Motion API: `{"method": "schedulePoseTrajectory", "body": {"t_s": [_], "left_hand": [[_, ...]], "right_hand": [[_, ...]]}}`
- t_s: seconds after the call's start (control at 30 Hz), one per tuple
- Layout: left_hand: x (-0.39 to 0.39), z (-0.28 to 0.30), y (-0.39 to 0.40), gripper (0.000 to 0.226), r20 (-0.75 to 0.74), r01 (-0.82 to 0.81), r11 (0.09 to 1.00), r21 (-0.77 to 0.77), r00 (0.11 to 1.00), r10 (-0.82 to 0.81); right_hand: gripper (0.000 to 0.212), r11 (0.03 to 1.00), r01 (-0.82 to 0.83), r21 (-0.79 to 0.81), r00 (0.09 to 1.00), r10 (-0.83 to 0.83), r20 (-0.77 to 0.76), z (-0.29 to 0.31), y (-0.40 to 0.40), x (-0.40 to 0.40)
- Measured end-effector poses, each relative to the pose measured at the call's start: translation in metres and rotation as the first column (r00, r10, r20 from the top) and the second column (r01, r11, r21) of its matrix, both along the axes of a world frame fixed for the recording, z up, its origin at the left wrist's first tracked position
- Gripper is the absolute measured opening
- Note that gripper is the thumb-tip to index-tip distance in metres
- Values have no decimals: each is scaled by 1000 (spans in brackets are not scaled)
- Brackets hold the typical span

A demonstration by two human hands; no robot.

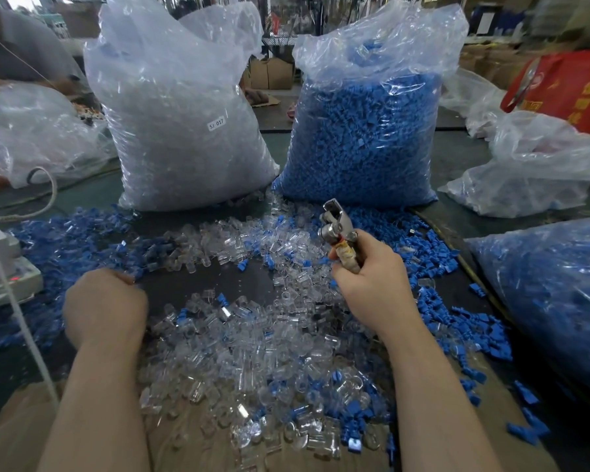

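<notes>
1. The metal hand tool [338, 226] is gripped in the right hand [372, 284]. The fingers are wrapped tight round its worn, taped handle, and the shiny head sticks out above the fist, pointed up and away from the body.
2. The tool is held clear of the table [249, 284], right above the spot where the loose clear pieces [239, 352] run into the loose blue pieces [433, 267].
3. The left hand [104, 306] is seen back-up with its fingers curled under, fingertips down at the edge of the blue heap on that side. Whether anything is actually pinched in there can't be told, since the fingers are hidden by the hand itself.
4. The two hands are kept well apart, with a bare dark patch of table between them.
5. Containers, back row:
   - The left big bag [184, 137] is stuffed with clear pieces and tagged with a small white label [216, 123].
   - The right big bag [365, 137], just beside it, is packed with blue pieces, and its top is left open.
6. A third bag [556, 301] of blue pieces is slumped at the right edge, near the right hand.
7. Crumpled clear bags are lying further out on the right [539, 165] and on the left [31, 131]; their contents can't really be made out.
</notes>
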State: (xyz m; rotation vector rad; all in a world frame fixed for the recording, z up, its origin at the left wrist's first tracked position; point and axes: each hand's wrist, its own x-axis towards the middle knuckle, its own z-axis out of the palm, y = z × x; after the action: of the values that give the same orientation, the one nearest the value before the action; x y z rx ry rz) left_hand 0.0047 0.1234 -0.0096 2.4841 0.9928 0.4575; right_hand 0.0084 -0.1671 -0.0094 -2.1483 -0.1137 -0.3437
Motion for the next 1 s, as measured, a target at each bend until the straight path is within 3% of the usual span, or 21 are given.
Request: {"method": "schedulePoseTrajectory", "body": {"t_s": [0.1, 0.17, 0.23, 0.33, 0.43, 0.67, 0.77, 0.87, 1.0], "left_hand": [[2, 5, -8, 26, -55, 101, 991, 88, 994, -97], [4, 11, -16, 19, 6, 263, 964, 47, 965, -263], [6, 16, -26, 17, 37, 448, 890, -88, 894, -446], [9, 16, -40, 28, -142, 630, 759, -163, 746, -650], [12, 14, -47, 40, -260, 656, 727, -204, 679, -686], [13, 11, -53, 31, -258, 658, 747, -99, 708, -657], [12, 9, -61, 20, -141, 665, 735, -132, 722, -678], [10, 14, -77, 13, 129, 682, 693, -232, 728, -673], [5, 23, -96, 16, 398, 705, 528, -474, 706, -586]], "right_hand": [[14, 1000, 2, -2, 1000, -2, -5, 1, 1, 0], [15, 1000, 4, -6, 1000, -4, -6, 1, 2, 1], [14, 1000, 6, -3, 1000, -6, -5, 0, 1, 1], [13, 1000, 6, -3, 1000, -6, -6, -1, 1, 1], [10, 1000, -8, 5, 1000, 8, -10, -1, 2, 1], [4, 1000, -10, -15, 1000, 10, 9, -2, 3, 1], [3, 1000, -13, -21, 1000, 13, 0, -2, 4, 1], [5, 999, -13, -47, 1000, 12, -19, -3, 4, 3], [10, 999, -35, -9, 999, 34, -10, -3, 6, 3]]}}
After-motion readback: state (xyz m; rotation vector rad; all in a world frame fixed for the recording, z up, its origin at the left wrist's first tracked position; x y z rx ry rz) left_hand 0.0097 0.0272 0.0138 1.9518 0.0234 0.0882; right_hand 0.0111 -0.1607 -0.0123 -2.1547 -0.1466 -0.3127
